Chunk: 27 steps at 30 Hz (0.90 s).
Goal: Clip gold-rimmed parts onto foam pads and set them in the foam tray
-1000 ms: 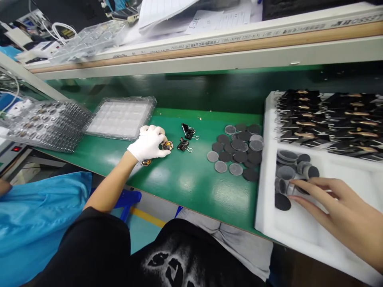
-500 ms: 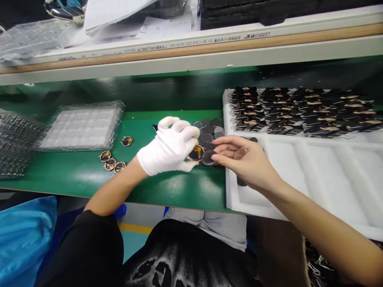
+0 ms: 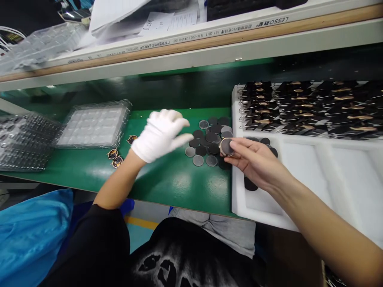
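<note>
My right hand [image 3: 259, 161], bare, pinches a watch head [image 3: 222, 148] with a gold-coloured rim between thumb and fingers. A dark round disc [image 3: 228, 146] covers its face, under my thumb. My left hand [image 3: 161, 135], in a white glove, hovers over the green bench with thumb and forefinger apart; nothing shows between them. Between the hands and below them lie many loose dark and clear discs [image 3: 212, 160]. Left of the glove are several gold-rimmed watch heads [image 3: 113, 154], one partly behind my wrist.
At right stands a white foam tray [image 3: 236, 191] with rows of black-strapped watches [image 3: 302, 105] and some dark discs [image 3: 250, 184]. Clear plastic trays [image 3: 92, 123] are at left, near a stack of similar trays [image 3: 26, 143]. A shelf edge [image 3: 179, 46] crosses above the bench.
The watch head passed from my left hand to my right, the disc now on its face. My gloved hand drew back left and spread its fingers. The view shifted slightly.
</note>
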Motion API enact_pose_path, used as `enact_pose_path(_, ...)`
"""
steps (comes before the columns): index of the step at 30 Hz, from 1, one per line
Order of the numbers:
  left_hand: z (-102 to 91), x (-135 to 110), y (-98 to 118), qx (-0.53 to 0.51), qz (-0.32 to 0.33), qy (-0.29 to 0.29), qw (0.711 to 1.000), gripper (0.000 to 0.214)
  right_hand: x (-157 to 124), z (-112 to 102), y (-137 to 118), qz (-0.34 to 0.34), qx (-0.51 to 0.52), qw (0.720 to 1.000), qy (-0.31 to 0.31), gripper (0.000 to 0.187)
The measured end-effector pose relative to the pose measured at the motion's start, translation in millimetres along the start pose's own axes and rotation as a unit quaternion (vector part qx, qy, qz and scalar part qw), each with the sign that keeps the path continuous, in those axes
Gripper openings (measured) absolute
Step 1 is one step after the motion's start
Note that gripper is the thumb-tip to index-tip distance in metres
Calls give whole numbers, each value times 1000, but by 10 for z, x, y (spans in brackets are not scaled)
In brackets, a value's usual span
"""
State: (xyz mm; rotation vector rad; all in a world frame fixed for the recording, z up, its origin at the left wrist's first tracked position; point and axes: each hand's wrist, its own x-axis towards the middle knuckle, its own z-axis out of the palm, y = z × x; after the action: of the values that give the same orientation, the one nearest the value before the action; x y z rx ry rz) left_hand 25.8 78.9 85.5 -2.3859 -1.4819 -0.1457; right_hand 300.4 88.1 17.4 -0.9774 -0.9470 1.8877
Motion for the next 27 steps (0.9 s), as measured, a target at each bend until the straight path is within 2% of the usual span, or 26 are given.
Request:
enact_pose_path(3, -50, -103, -370, 30, -150, -115, 982, 47, 26, -9, -52, 50, 80, 995, 35, 8)
enact_pose_path(5, -29, -169, -482, 34, -207, -181, 961, 56, 30, 20, -72, 75, 89, 992, 39, 5)
enact_pose_path(6, -1, -193, -494, 35, -226, -195, 954, 60, 28, 40, -77, 82, 87, 992, 36, 9)
enact_pose_path(8, 83, -209, -456, 48, -250, -175, 951, 63, 19, 77, -75, 90, 80, 992, 28, 15)
enact_pose_path(11, 231, -139, -355, 90, -233, -122, 961, 63, 11, 96, -41, 93, 70, 993, 9, 15)
enact_pose_path(12, 273, -98, -334, 103, -207, -124, 965, 61, 12, 91, -25, 94, 68, 993, 4, 14)
enact_pose_path(15, 333, 14, -335, 118, -107, -182, 970, 43, 13, 48, 18, 90, 66, 994, -10, 8)
enact_pose_path(17, 306, 44, -360, 110, -86, -179, 974, 38, 4, 17, 35, 79, 60, 994, -35, 10)
enact_pose_path(19, 242, 35, -347, 56, -99, -123, 986, 39, -15, 4, 45, 62, 45, 994, -75, 20)
enact_pose_path(21, 176, 14, -248, -73, -118, -51, 989, 43, -37, 18, 57, 40, 19, 993, -114, 26)
enact_pose_path(22, 153, 7, -161, -156, -124, -20, 980, 44, -48, 33, 65, 28, 7, 991, -129, 27)
enact_pose_path(24, 135, 2, 65, -318, -129, 30, 939, 44, -61, 65, 86, -4, -1, 989, -149, 27)
enact_pose_path(26, 138, 8, 290, -424, -120, 50, 896, 41, -66, 81, 102, -34, 13, 987, -159, 25)
enact_pose_path(27, 139, 13, 378, -451, -107, 44, 885, 42, -68, 78, 102, -48, 18, 985, -163, 25)
